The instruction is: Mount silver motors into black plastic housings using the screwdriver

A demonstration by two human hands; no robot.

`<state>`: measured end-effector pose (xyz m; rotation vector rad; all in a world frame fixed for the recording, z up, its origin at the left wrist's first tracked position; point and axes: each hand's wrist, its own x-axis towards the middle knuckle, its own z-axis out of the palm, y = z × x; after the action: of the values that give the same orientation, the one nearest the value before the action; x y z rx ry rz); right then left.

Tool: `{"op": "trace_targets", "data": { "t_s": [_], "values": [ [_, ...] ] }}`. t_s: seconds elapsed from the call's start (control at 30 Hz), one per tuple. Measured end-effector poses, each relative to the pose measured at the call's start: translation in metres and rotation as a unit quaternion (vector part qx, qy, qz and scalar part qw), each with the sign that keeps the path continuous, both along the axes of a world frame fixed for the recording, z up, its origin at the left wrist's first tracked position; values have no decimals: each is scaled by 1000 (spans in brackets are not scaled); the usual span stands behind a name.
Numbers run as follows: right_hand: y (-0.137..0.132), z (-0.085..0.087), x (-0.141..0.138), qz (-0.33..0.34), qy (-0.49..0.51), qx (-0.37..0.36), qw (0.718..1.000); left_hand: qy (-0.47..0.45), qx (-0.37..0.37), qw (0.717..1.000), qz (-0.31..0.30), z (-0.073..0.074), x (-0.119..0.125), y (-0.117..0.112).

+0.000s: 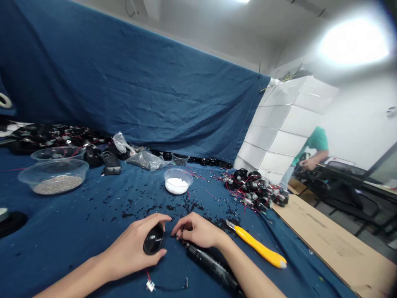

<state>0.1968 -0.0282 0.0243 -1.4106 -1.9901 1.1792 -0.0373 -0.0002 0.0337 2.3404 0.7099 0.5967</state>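
Blue cloth (46, 231) scattered with black bits (186, 205), left hand (130, 248) wrapped around a glossy black oval casing (153, 239), right hand (195, 229) pinching a black cylindrical tool (211, 265).

cloth (130, 107): deep blue; knife handle (259, 246): yellow; granules (176, 186): white; casing (154, 239): glossy black; wires (245, 186): red

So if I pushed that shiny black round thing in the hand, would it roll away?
The black domed shell probably would rock or roll, because its visible side looks rounded. Its glossy surface might feel a little slippery too. The left hand holds it easily, so it may not be too heavy, but a picture can't really show weight.
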Motion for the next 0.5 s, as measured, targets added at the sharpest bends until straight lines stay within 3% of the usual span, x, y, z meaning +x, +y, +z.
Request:
{"op": "trace_targets", "data": {
  "t_s": [0.33, 0.4, 0.5],
  "values": [
    [1, 1, -2, -1, -23, -4, 1000, 8, -9, 1000, -5, 1, 0, 0],
    [1, 8, -3, -5, -34, -4, 999, 11, -9, 1000, -7, 2, 0, 0],
    [-18, 31, 5, -31, -68, 8, 997, 13, -11, 1000, -10, 3, 0, 0]
  ]
}}
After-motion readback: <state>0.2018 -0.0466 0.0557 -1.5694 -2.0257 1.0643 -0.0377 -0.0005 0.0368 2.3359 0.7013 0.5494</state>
